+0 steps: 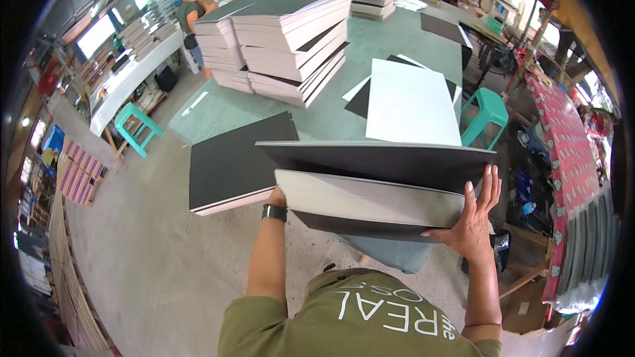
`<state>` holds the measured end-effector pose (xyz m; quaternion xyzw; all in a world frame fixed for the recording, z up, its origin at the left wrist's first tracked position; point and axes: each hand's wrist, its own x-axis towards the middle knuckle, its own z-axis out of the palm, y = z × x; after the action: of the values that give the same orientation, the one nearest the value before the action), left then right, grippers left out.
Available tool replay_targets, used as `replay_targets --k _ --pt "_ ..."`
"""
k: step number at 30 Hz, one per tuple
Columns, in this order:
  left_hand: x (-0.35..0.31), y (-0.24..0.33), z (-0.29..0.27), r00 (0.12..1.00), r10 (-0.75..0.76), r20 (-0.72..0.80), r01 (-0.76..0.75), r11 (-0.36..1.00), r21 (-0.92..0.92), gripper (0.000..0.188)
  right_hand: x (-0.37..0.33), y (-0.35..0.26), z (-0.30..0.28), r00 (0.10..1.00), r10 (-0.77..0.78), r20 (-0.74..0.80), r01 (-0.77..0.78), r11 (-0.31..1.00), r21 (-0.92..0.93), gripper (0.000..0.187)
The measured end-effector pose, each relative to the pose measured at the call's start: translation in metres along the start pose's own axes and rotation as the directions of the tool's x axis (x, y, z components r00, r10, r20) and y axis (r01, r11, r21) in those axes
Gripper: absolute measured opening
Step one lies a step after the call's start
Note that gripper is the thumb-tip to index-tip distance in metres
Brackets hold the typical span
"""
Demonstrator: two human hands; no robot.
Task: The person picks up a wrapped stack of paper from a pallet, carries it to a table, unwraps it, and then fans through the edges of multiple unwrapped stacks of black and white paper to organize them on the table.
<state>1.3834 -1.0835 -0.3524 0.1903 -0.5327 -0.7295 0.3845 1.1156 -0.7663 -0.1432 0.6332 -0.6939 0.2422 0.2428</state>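
Glass-green tabletop (377, 43): teal plastic stool (489, 106) just beside right edge; matching stool (128, 115) off left edge, near white-topped table (126, 86). Co-worker in cap (192, 18) beyond left edge. Red patterned cloth (564, 152) well right of right edge.

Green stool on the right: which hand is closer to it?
Right. The right hand is at the right end of the thick book, below the green stool in the picture; the left hand is at its left end, farther away.
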Motion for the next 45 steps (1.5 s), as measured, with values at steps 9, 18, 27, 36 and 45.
replay_targets --k 9,18,27,36,45 --pt "-0.057 0.032 0.007 0.997 0.000 -0.081 -0.033 0.912 -0.409 0.043 -0.004 0.004 -0.016 0.864 0.171 0.473 -0.251 0.962 0.111 0.093" --pt "-0.088 0.039 0.052 0.973 -0.073 -0.219 0.138 0.944 0.300 0.059 -0.109 0.092 0.022 0.757 0.436 0.487 -0.625 0.702 0.342 0.106" --pt "-0.093 0.042 0.019 0.999 -0.044 -0.011 0.041 0.767 0.640 0.066 -0.145 0.083 0.088 0.486 0.408 0.773 -0.801 -0.147 0.581 0.078" --pt "-0.080 0.036 0.045 0.996 0.059 0.060 -0.076 0.938 0.339 0.076 -0.133 0.051 0.078 0.478 0.538 0.695 -0.682 -0.272 0.679 0.068" --pt "0.048 0.068 0.135 0.985 -0.134 -0.107 0.170 0.852 0.494 0.062 -0.071 0.099 0.051 0.410 0.697 0.588 -0.798 -0.037 0.601 0.065"
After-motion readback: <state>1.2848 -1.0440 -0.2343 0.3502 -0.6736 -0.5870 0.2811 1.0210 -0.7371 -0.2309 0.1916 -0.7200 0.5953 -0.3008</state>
